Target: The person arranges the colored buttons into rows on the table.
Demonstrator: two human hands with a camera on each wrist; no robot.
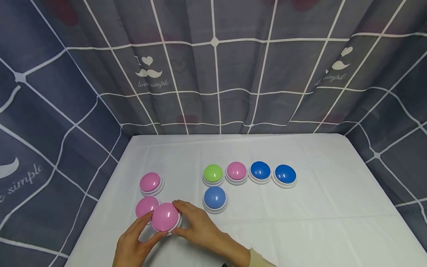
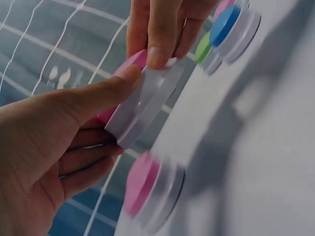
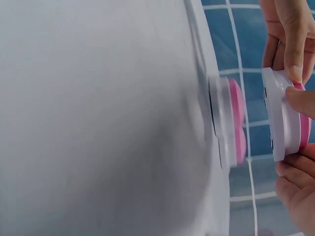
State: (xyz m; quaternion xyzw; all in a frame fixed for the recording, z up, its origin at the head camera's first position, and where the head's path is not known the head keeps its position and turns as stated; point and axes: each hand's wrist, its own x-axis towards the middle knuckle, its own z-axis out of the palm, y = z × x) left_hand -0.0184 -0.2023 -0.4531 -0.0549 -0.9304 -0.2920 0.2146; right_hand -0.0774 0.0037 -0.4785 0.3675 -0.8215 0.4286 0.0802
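Above the table [image 1: 300, 222], both hands [image 1: 133, 239] [image 1: 200, 224] grip a pink button [image 1: 165, 217], the gap clearest in wrist views.

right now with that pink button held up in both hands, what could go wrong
The raised pink button could slip, as the left hand and right hand hold it by its edges. If lowered carelessly, it might bump the partly hidden pink button, which could nudge the farther pink button close behind.

On the table [image 1: 317, 226], five buttons [image 1: 236, 171] lie right of two others [image 1: 149, 182].
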